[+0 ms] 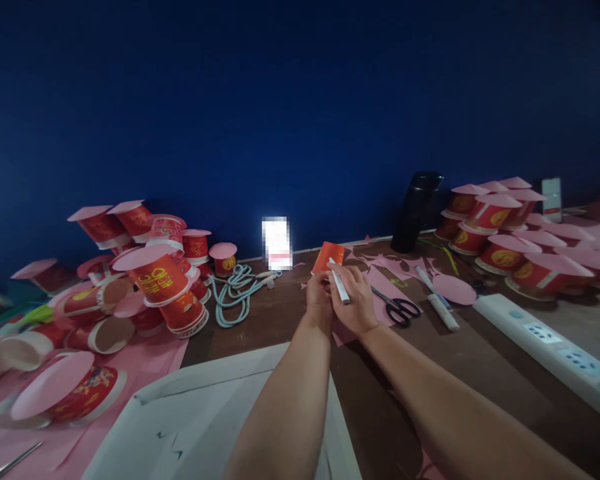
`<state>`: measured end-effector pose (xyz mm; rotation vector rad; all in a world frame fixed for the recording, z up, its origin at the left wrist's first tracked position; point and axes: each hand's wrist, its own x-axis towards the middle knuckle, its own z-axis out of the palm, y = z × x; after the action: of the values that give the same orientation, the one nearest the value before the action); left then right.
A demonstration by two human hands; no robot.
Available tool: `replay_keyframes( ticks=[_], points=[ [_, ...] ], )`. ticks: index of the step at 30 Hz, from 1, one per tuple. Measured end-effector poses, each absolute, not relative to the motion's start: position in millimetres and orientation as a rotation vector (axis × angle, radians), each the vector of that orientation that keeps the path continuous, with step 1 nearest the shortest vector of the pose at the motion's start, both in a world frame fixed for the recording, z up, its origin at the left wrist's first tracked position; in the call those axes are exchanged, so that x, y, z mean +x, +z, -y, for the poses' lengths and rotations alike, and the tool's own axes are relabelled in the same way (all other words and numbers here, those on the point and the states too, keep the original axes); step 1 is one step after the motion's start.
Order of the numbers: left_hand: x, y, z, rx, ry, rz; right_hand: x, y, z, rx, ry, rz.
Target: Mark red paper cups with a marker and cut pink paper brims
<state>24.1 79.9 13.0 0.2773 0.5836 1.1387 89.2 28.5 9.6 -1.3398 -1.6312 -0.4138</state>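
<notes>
My left hand (319,293) is closed around the lower part of a plain-looking orange-red paper cup (329,256), which tilts away from me over the table. In my right hand (359,300) is a white marker (339,283), held slantwise against the near side of the cup. Both hands meet there, and the marker's upper tip lies close to the cup; whether it touches cannot be made out. Black-handled scissors (403,311) lie just right of my right hand on pink paper scraps (380,287). Another white marker (443,312) rests farther right.
Red cups with pink paper discs (160,273) are piled at left; more red cups (513,253) stand at right. A black bottle (416,212), a pale blue cable (233,300), a lit phone (276,241), a power strip (545,340) and a white board (195,413) surround my arms.
</notes>
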Motion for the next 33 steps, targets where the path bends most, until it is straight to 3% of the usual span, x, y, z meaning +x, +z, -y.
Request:
replay_keyframes(
  ticks=[33],
  points=[
    [27.3,13.1,-80.2,0.300,1.153,-0.558,89.4,11.5,-28.2,-1.355,-0.366,1.697]
  ],
)
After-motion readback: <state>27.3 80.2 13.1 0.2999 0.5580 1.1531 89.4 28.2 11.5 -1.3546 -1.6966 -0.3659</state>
